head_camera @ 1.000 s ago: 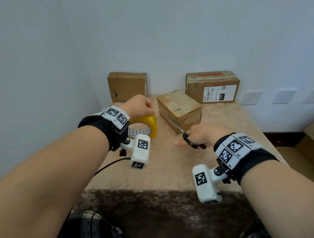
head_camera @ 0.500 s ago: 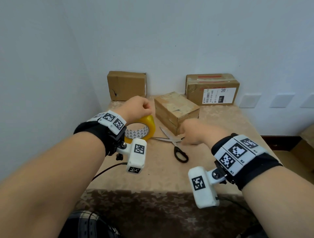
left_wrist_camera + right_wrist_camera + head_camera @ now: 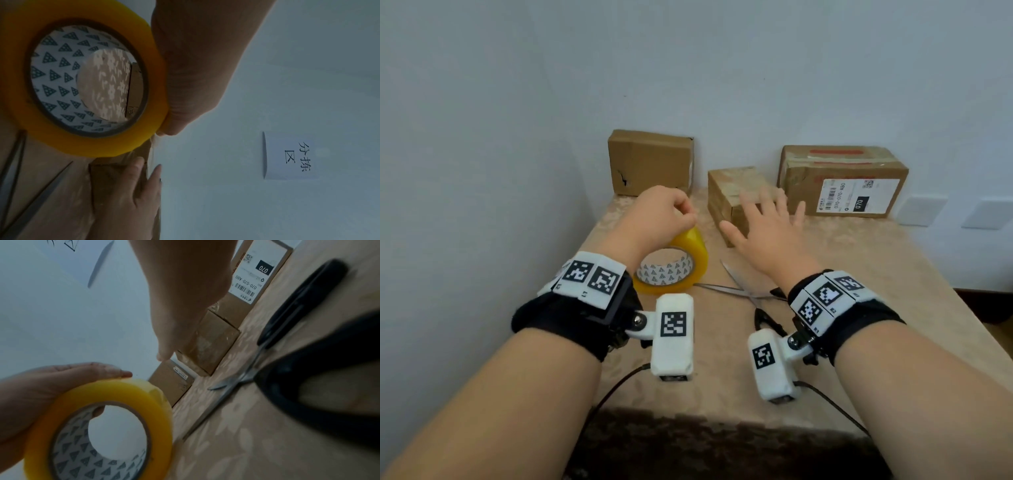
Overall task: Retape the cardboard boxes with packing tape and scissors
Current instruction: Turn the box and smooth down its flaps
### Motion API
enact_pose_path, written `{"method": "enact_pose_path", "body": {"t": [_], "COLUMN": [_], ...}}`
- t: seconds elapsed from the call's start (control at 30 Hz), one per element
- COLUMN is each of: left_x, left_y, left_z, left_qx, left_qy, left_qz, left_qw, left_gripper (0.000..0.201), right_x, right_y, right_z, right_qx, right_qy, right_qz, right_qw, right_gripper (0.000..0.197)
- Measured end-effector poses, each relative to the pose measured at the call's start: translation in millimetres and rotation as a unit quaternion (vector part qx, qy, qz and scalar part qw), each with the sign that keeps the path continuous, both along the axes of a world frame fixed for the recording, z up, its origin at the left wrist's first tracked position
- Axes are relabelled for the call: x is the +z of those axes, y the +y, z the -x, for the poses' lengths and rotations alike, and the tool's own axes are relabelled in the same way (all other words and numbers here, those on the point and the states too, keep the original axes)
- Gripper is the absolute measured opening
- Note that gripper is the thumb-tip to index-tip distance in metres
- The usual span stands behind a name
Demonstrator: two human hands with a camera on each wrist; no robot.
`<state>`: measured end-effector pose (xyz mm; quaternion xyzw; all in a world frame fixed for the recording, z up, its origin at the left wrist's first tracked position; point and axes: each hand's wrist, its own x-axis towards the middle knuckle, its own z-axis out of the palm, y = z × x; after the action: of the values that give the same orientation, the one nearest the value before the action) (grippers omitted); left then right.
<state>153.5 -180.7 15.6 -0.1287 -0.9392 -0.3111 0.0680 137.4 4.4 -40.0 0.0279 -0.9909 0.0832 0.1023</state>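
Yellow packing tape roll (image 3: 673, 267): glossy translucent ring, white inner core printed with dark triangles, standing on edge and tilted. Scissors (image 3: 748, 294): thin steel blades spread apart, black loop handles, lying flat just right of the roll. Three brown corrugated cardboard boxes — small middle box (image 3: 732, 192) with shiny clear tape wrinkled over its top, plain left box (image 3: 650, 161) with a small tear in its face, larger right box (image 3: 839, 174) carrying a red strip on top and a white shipping label marked 070.

Counter (image 3: 876, 274) covered in beige cloth with a pale floral weave, dark patterned edge at the near side. Set in a corner of plain pale walls; left and right boxes back against the far wall.

Left hand (image 3: 659, 214) curled over the top of the tape roll, gripping it — thumb tip inside the core per right wrist view. Right hand (image 3: 767, 228) flat, fingers spread straight, over the near part of the middle box; holding nothing; contact with the box not clear.
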Motion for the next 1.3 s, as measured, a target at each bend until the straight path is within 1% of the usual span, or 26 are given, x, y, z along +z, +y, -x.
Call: {"method": "enact_pose_path", "body": {"t": [0.07,0.17,0.23,0.27,0.33,0.4,0.5,0.53,0.6,0.67,0.73,0.77,0.83,0.87,0.93,0.97,1.03,1.1,1.13,1.23,1.3], "left_x": [2,2,0,-1,-4,-5,-5,-4,-3,-2,-1,-1,-1,-1,-2,-2,-3,-4,-4,-5,-4], "left_y": [-1,-6,-7,-7,-7,-5,-3,-2,2,9,17,21,27,29,30,29,28,26,26,26,26], "left_z": [5,14,18,18,18,17,15,14,10,6,1,0,-1,-1,0,0,1,1,1,1,0], "left_qx": [-0.002,0.01,0.022,0.027,0.033,0.036,0.032,0.029,0.024,0.014,0.004,0.0,-0.003,-0.002,0.001,0.004,0.007,0.007,0.007,0.007,0.009], "left_qy": [0.0,0.007,0.011,0.009,0.007,0.012,0.018,0.021,0.028,0.036,0.045,0.048,0.052,0.052,0.051,0.053,0.058,0.056,0.054,0.051,0.047], "left_qz": [-0.002,-0.006,-0.021,-0.031,-0.049,-0.05,-0.04,-0.036,-0.026,-0.005,0.023,0.036,0.06,0.067,0.072,0.072,0.07,0.063,0.06,0.063,0.065], "left_qw": [1.0,1.0,0.999,0.999,0.998,0.998,0.999,0.999,0.999,0.999,0.999,0.998,0.997,0.996,0.996,0.996,0.996,0.996,0.997,0.997,0.997], "left_gripper": [0.012,0.01,0.01,0.011,0.012,0.014,0.013,0.011,0.01,0.011,0.012,0.012,0.012,0.011,0.011,0.011,0.012,0.013,0.013,0.013,0.012], "right_x": [-2,1,3,3,3,5,10,11,14,14,13,13,13,12,9,5,-3,-6,-7,-4,-3], "right_y": [-3,-12,-15,-15,-11,-1,23,32,46,53,54,53,46,42,32,28,24,24,24,22,22], "right_z": [8,20,30,35,42,36,8,-5,-30,-47,-54,-54,-53,-51,-47,-45,-37,-31,-29,-26,-26], "right_qx": [-0.029,-0.084,-0.112,-0.116,-0.102,-0.08,-0.051,-0.046,-0.047,-0.06,-0.072,-0.065,-0.014,0.021,0.08,0.09,0.079,0.05,0.037,0.026,0.028], "right_qy": [-0.048,-0.045,-0.043,-0.041,-0.026,-0.006,0.002,-0.003,-0.039,-0.088,-0.103,-0.087,-0.012,0.025,0.064,0.078,0.091,0.043,0.015,-0.022,-0.028], "right_qz": [0.006,0.083,0.117,0.125,0.137,0.147,0.163,0.159,0.133,0.082,0.02,-0.009,-0.038,-0.025,0.015,0.013,-0.015,-0.054,-0.07,-0.096,-0.078], "right_qw": [0.998,0.992,0.986,0.985,0.985,0.986,0.985,0.986,0.989,0.991,0.992,0.994,0.999,0.999,0.995,0.993,0.993,0.996,0.997,0.995,0.996], "right_gripper": [0.08,0.093,0.101,0.1,0.089,0.079,0.083,0.084,0.085,0.087,0.088,0.087,0.08,0.072,0.057,0.057,0.059,0.05,0.049,0.063,0.071]}}
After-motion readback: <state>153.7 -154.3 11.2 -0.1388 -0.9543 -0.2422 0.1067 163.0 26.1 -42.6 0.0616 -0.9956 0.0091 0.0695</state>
